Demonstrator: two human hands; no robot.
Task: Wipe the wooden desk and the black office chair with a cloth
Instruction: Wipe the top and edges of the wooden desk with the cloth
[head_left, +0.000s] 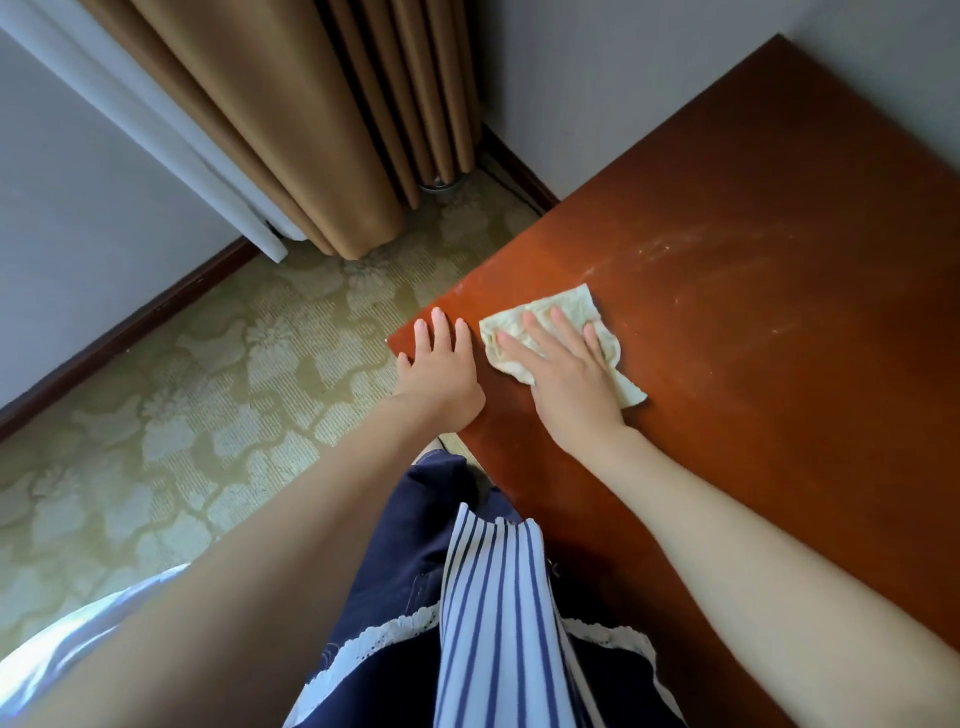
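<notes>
Right hand lies flat on the cloth, fingers straight and spread, pressing it to the table near the corner on the person's left. Left hand rests bare on that corner, fingers straight, slightly apart, holding nothing. Pale streaks lie beyond the cloth, to the right. Likely best: keep the palm down and sweep overlapping passes toward them. Count: one cloth, one table, two hands. Chair not in view.
</notes>
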